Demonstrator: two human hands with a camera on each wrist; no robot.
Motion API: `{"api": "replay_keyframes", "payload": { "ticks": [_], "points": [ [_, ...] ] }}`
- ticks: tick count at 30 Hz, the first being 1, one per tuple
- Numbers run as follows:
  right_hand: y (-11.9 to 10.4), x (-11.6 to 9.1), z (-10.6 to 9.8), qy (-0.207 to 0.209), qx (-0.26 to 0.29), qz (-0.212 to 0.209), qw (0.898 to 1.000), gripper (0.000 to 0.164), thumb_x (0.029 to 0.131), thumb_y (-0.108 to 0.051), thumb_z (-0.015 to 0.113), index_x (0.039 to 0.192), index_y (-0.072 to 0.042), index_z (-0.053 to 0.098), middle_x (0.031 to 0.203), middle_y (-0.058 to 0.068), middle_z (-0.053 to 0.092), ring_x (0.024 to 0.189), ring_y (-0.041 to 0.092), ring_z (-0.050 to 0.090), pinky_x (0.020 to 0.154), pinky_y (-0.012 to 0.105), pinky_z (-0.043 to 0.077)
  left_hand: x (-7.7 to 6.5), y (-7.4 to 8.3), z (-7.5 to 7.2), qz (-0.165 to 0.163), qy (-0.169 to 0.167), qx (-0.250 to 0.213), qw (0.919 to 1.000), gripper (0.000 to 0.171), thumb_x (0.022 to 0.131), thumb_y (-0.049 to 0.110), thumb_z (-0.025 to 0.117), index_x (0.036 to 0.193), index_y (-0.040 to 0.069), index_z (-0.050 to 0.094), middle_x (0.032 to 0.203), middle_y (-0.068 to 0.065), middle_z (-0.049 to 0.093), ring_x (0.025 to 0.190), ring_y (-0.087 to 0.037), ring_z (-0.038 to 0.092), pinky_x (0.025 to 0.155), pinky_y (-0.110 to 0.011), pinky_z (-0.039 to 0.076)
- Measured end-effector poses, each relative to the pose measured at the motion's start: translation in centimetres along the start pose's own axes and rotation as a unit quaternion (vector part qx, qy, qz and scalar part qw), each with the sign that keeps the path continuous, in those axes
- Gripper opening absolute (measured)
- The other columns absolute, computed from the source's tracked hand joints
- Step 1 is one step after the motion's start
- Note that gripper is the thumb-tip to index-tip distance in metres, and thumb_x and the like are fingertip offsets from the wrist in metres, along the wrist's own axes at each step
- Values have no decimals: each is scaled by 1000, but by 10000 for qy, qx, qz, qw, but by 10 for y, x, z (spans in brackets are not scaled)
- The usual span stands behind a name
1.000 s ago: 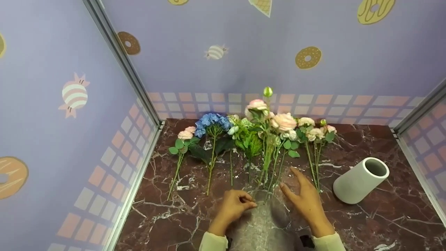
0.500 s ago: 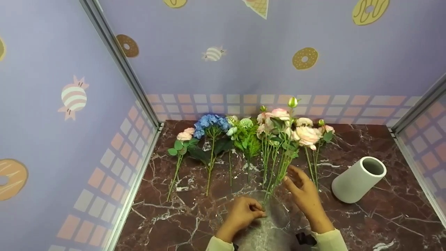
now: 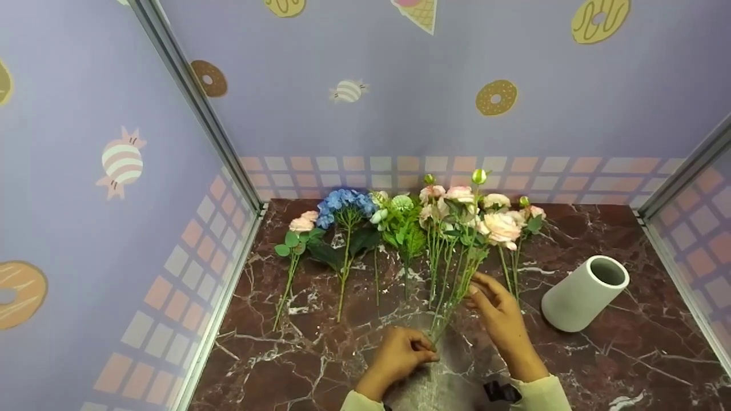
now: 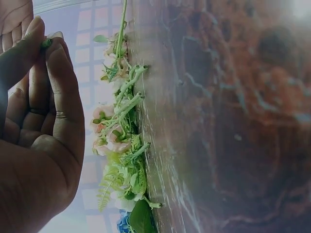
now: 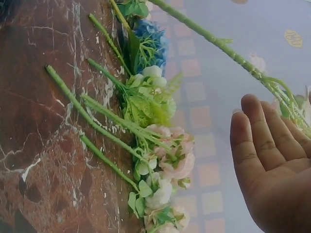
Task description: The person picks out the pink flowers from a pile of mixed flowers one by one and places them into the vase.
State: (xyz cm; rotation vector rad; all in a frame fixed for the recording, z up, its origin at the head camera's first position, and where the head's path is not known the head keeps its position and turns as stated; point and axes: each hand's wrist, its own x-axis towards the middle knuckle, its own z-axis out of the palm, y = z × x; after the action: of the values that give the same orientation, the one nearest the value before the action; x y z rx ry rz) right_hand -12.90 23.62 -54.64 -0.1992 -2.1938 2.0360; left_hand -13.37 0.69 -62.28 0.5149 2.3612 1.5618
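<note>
My left hand (image 3: 402, 349) pinches the cut end of a tall artificial rose stem between thumb and forefinger; in the left wrist view the green tip shows between the fingertips. This stem (image 5: 218, 43) slants up and away, branching into large pale pink roses (image 3: 501, 228) and a green bud (image 3: 479, 176). Higher up, my right hand (image 3: 502, 319) has thumb and forefinger at the branches, pinching there, while its other fingers (image 5: 265, 133) lie fairly straight. Behind the held stem lie more pink roses (image 3: 433, 214), overlapped by it in the head view.
Along the back lie green foliage (image 3: 406, 228), a blue hydrangea (image 3: 345, 208) and a small pink rose stem (image 3: 297, 237). A white vase (image 3: 582, 297) stands at the right, its mouth up. Patterned walls enclose the dark marbled table (image 3: 274, 365).
The rose stem's blooms have swung to the right. My right hand has come from beside the stem, fingers spread, to its branches. My left hand has shifted slightly right with the stem end.
</note>
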Motion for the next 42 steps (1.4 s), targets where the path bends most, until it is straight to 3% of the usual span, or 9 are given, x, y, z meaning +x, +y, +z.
{"api": "replay_keyframes", "payload": {
  "ticks": [6,15,21,27,34,42],
  "points": [
    [0,1,1,94,-28,8,10000,39,114,-1,63,150,14,60,120,20,81,87,9,77,83,24,65,-1,-1,1,-17,-28,79,10000,11,85,7,99,85,6,88,85,-4,86,65,10,62,63,-13,55],
    [0,1,-1,163,3,-188,9997,22,112,0,67,127,17,68,93,-1,78,79,12,75,76,25,67,-1,0,2,-14,-102,-75,9999,11,86,4,97,85,4,87,85,-6,85,65,9,61,64,-13,55],
    [1,0,-3,224,126,-217,9994,18,111,2,67,119,18,68,87,1,74,76,13,75,72,25,67,-3,4,3,-18,-100,-19,9999,11,86,3,97,84,4,87,81,-7,84,61,8,59,61,-13,52],
    [-2,-1,-3,306,155,-63,9994,15,110,3,69,115,17,70,88,3,74,75,12,74,72,25,67,-5,5,4,-56,-87,34,9999,10,87,5,97,86,6,87,83,-4,85,65,8,62,64,-14,55],
    [-6,-2,-7,427,-9,-20,9991,15,109,1,71,114,14,71,86,-3,74,76,12,74,71,25,66,-7,5,6,-170,-44,-221,9996,7,91,8,95,93,7,89,85,-1,85,58,4,61,51,-14,51],
    [-11,-2,-15,455,-83,-149,9988,14,109,1,72,111,14,71,83,-5,74,72,12,75,68,26,67,-7,4,8,-12,-80,-317,9995,15,91,10,96,100,0,87,91,-3,85,70,6,68,66,-16,59]
  ]
}}
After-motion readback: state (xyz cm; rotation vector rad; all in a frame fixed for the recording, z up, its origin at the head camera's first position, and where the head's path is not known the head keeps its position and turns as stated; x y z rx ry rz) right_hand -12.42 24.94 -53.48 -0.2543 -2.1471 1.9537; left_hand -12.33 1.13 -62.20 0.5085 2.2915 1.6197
